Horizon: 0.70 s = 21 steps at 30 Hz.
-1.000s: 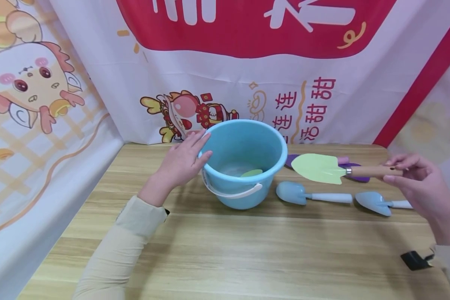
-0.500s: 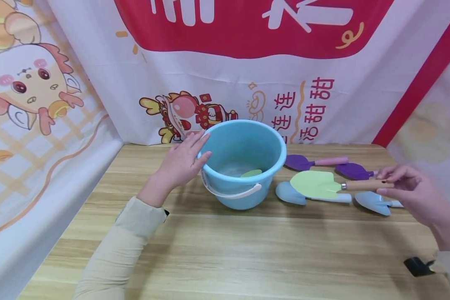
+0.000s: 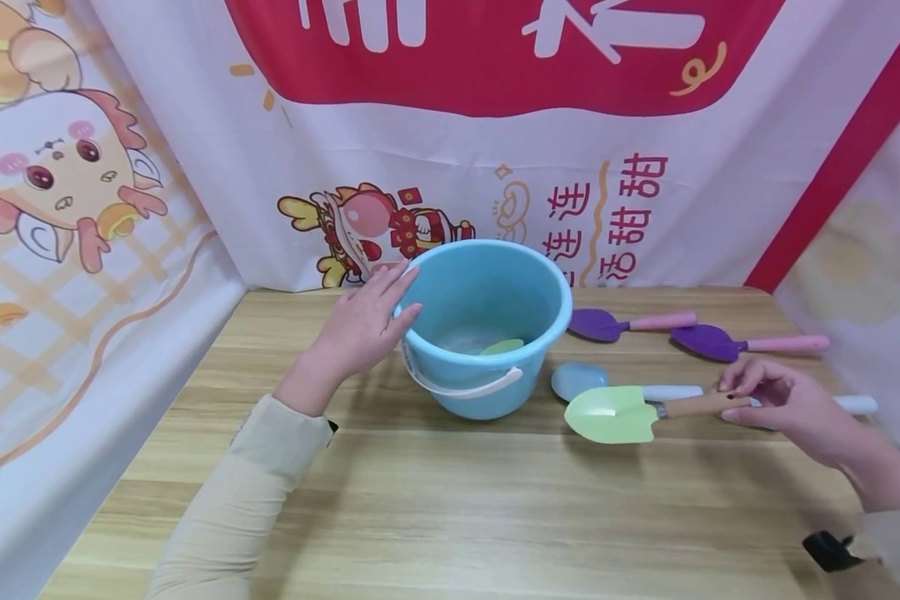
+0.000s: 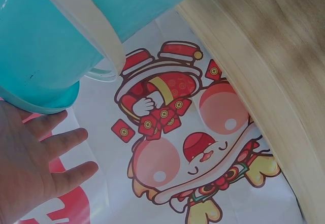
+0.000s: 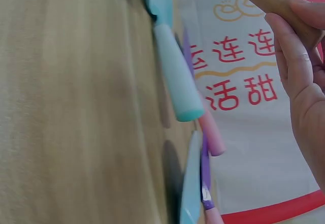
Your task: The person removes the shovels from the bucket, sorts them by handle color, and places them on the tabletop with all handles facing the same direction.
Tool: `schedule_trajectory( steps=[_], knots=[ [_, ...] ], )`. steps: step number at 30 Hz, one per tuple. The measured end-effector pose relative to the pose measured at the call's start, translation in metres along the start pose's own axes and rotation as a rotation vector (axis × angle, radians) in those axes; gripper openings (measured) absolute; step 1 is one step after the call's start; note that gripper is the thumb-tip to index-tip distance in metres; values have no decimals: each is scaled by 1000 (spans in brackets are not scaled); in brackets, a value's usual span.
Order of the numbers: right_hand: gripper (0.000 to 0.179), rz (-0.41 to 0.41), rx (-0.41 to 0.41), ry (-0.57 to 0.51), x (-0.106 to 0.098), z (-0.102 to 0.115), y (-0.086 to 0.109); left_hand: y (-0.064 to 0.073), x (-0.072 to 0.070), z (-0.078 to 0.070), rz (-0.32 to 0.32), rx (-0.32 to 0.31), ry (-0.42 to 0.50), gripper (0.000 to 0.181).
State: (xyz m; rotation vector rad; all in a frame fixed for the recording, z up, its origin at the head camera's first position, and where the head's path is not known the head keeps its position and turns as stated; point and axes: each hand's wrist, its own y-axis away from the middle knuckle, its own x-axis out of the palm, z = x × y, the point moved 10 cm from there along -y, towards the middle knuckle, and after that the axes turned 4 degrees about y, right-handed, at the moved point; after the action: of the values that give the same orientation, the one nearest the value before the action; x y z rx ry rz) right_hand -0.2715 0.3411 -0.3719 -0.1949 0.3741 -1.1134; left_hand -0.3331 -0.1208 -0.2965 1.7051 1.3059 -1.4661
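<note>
My left hand (image 3: 363,325) rests on the left rim of a light blue bucket (image 3: 480,407), its fingers fairly straight along the edge. In the left wrist view the fingertips touch the bucket's rim. The bucket stands upright with its white handle hanging in front, and a light green blade (image 3: 502,346) lies inside, partly hidden by the front wall. To the right, my right hand (image 3: 795,412) pinches the end of the wooden handle (image 5: 277,3) of a light green trowel (image 3: 607,415). That trowel hangs level just above the table, its blade pointing at the bucket.
Two purple trowels with pink handles, one nearer the bucket (image 3: 596,325) and one farther right (image 3: 705,342), lie at the back. Before them lie a light blue trowel (image 3: 579,381) and another white-handled one (image 3: 855,405), partly hidden by my right hand. A printed cloth (image 3: 435,150) hangs behind the table.
My right hand has brought the green trowel down and toward the front, from over the purple trowels to in front of the light blue ones. My left hand and the bucket stay put.
</note>
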Motion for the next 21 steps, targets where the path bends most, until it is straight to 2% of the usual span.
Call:
schedule_trajectory(
  steps=[10,17,21],
  knots=[
    [32,39,83,130,14,-14,2,-1,0,1,11,-1,-7,68],
    [29,92,132,130,24,-21,4,0,-1,1,10,-2,-7,67],
    [29,92,126,160,28,-22,4,-1,0,1,9,-2,-4,66]
  ],
)
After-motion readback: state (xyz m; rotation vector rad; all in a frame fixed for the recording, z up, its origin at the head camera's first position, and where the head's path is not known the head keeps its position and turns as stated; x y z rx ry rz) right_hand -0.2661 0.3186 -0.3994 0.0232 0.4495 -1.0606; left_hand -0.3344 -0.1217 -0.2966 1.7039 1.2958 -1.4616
